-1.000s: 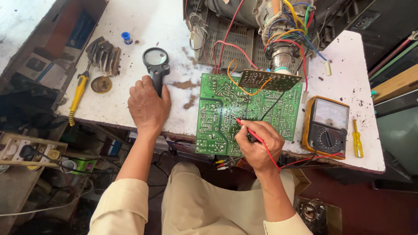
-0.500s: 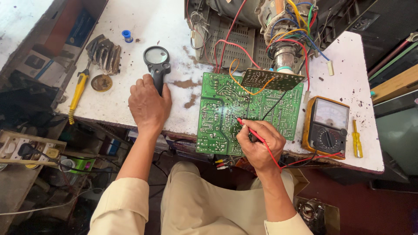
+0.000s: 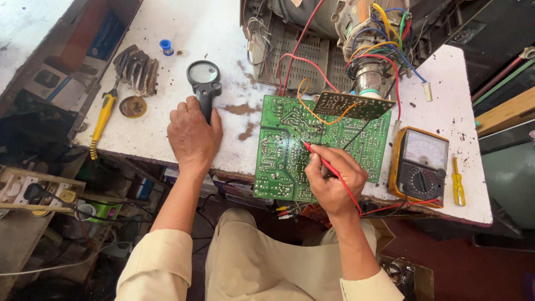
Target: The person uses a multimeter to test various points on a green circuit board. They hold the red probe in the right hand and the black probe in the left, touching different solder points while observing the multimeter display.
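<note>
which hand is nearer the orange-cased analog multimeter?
Right. The right hand holds a red probe on the green circuit board, just left of the orange-cased analog multimeter. The left hand grips the black magnifying glass, far across the board.

lay on the table: circuit board at centre, overhanging the near edge; meter to its right, small screwdriver further right; magnifier to its left under the left hand; right hand over the board with probe; tube assembly behind.
</note>
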The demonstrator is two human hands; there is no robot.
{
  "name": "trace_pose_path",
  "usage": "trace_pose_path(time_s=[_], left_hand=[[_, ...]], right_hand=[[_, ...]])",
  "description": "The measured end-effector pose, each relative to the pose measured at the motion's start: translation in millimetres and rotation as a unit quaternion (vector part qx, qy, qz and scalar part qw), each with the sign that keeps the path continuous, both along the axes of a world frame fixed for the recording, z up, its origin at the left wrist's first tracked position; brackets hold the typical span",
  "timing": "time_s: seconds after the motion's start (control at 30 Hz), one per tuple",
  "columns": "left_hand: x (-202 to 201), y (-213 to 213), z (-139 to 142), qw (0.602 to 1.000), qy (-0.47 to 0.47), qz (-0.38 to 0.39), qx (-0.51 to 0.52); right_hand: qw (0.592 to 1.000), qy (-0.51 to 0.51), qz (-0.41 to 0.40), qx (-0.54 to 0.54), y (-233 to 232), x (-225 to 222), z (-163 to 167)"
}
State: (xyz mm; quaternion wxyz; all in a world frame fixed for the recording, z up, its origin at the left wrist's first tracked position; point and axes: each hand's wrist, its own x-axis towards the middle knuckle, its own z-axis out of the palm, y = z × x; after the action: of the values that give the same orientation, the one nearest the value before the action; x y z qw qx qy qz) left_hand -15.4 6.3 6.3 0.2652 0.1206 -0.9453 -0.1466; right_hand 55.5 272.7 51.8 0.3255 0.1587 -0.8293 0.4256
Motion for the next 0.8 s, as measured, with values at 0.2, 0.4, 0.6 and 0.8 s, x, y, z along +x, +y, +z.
trace_pose_path(time_s=[0.2,0.4,0.6,0.8], left_hand=[[0.4,0.1,1.1,1.000,-0.016,-0.001,0.005],[-0.8,0.5,1.6,1.000,-0.008,-0.002,0.004],[-0.3,-0.2,1.3,1.000,-0.002,-0.002,0.005],[0.8,0.2,1.6,1.000,-0.007,0.000,0.005]], right_hand=[[1.000,0.005,-0.005,0.009,-3.4,-11.3,2.6],[1.000,0.004,-0.010,0.012,-5.2,-14.1,3.6],[1.000,0.004,-0.008,0.017,-5.7,-14.6,3.7],[1.000,0.009,-0.007,0.019,-7.0,-15.2,2.9]])
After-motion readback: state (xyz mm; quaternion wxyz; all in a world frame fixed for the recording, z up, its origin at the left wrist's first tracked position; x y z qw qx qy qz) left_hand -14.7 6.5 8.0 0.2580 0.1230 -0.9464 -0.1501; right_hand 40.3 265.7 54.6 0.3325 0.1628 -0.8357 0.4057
